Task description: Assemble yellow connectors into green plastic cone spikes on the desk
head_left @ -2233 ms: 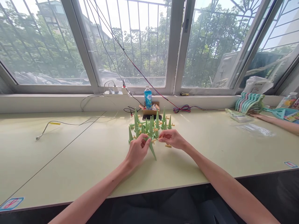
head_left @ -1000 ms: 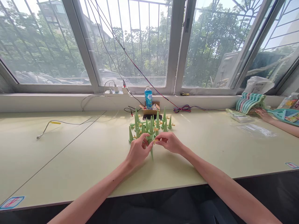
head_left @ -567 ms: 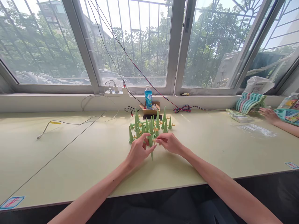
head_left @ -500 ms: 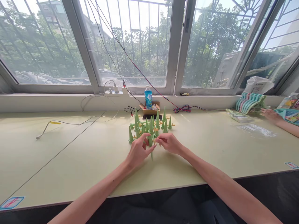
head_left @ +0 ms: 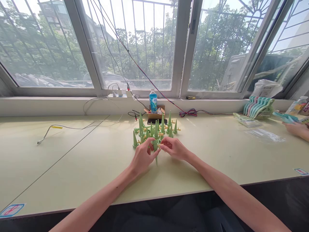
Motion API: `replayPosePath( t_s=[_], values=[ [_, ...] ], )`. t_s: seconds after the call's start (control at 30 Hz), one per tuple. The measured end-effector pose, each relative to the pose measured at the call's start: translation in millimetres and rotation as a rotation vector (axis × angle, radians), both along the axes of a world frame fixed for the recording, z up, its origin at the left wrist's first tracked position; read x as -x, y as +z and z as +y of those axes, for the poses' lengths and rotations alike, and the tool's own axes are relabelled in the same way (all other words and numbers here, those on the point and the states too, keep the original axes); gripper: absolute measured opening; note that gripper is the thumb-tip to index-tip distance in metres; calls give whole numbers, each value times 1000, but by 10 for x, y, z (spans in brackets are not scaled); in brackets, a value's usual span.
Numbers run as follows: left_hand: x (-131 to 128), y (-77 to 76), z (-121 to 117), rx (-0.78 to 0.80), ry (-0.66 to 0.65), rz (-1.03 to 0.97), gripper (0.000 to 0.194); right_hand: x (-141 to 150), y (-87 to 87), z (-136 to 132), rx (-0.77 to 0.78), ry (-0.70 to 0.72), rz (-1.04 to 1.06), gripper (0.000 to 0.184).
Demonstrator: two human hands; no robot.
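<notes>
My left hand (head_left: 144, 154) is closed on a green plastic watering spike (head_left: 155, 147), which points down with its tip just past my thumb. At the spike's right side, my right hand (head_left: 175, 149) pinches its small yellow valve (head_left: 160, 146). Fingers partly hide both the spike's top and the valve. Right behind my hands, several more green spikes (head_left: 135, 140) stand point up on the table, many with yellow valves sticking out sideways.
Behind the spikes are a dark phone (head_left: 151, 121) and a small cardboard box (head_left: 154, 115) by a blue bottle (head_left: 153, 101). Cables (head_left: 190, 112) run along the windowsill. At right are pastel hangers (head_left: 258, 107), plastic bags (head_left: 265, 134) and another person's hand (head_left: 297, 129) with a teal item.
My right fingertips have shifted slightly left against the yellow valve; my left hand keeps its grip. At far right, the other person's hand has moved right and now holds the teal item.
</notes>
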State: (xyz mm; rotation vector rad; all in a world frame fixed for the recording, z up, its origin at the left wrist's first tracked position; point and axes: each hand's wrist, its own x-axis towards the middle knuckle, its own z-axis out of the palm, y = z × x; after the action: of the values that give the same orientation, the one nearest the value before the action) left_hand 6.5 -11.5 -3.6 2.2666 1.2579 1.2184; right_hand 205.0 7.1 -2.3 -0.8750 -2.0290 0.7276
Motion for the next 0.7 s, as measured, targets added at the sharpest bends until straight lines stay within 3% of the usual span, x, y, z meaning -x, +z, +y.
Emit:
replayPosePath(
  t_s=[0.2, 0.53, 0.7],
  values=[
    [-3, 3, -4, -12, 1, 4, 32, -1, -19, 7, 3, 25, -2, 26],
    [1, -6, 1, -34, -10, 28, 32, 19, -65, 38, -33, -17, -55, 45],
    [-7, 7, -10, -30, 3, 12, 31, 10, -30, 7, 4, -28, -38, 30]
  ],
)
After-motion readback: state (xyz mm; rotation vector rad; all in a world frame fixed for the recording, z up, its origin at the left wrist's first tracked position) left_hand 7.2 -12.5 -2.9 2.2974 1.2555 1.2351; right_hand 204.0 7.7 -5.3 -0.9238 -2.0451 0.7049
